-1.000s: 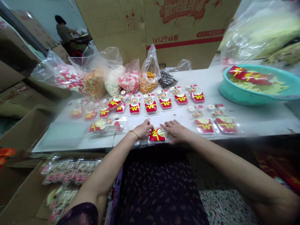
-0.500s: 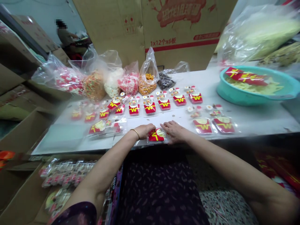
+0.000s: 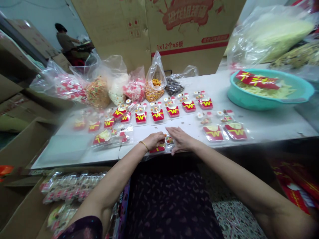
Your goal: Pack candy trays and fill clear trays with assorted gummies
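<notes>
At the table's front edge, my left hand has its fingers curled over a clear plastic blister pack. Its red and yellow fries carton shows below those fingers, and a small round compartment with colourful bits lies to their right. My right hand is stretched flat with fingers apart at the pack's right end; whether it touches the plastic I cannot tell. Left of my hands lies a filled pack on its side. Two upright-facing packs rest to the right. Behind, a row of similar packs spans the table.
Plastic bags of small pieces line the back, before a large cardboard box. A turquoise basin of pale fry-shaped pieces stands at right. Below left, an open carton holds several packs. Another person sits far back left.
The pack between my hands has shifted left, so its small compartment now shows. My right hand has straightened its fingers, and my left has curled further over the pack.
</notes>
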The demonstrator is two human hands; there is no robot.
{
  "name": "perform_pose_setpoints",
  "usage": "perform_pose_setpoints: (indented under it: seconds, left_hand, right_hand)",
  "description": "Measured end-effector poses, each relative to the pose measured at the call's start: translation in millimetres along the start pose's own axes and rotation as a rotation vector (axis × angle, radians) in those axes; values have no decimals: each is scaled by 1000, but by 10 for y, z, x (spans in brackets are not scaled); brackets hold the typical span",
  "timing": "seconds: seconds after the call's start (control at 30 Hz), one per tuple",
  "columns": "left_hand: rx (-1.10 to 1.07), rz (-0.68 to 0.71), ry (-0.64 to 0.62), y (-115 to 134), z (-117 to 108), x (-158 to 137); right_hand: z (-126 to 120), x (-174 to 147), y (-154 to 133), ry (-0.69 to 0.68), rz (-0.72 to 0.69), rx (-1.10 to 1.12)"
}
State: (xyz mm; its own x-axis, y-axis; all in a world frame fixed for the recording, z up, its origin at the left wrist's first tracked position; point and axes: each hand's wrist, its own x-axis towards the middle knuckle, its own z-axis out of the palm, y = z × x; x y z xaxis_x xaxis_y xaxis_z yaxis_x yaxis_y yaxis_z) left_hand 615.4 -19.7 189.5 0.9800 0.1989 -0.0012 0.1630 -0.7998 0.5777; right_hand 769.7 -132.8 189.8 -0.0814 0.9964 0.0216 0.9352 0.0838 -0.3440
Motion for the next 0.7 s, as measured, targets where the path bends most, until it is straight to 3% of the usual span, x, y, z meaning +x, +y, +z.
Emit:
perform_pose_setpoints:
  seconds: [0.07,0.17,0.23,0.37,0.47,0.57,0.7]
  left_hand:
    - [-7,-3,9,-56,-18,-26]
    - [-13,50,24,-92,-15,-18]
    - [-21,72,43,-67,19,31]
    - [-42,101,97,49,155,231]
    - [-44,114,158,129,285,422]
    - [-84,132,227,164,390,551]
    - [-270,129,343,113,379,445]
  right_hand:
    - [-26,-90,135,116,226,118]
    - [0,-184,282,90,581,392]
    - [70,-189,272,87,685,629]
    - [251,-117,33,159,693,1051]
    - [359,-73,-124,218,663,1199]
    - [408,-80,-120,320,663,1151]
    - [302,-208,61,284,717,885]
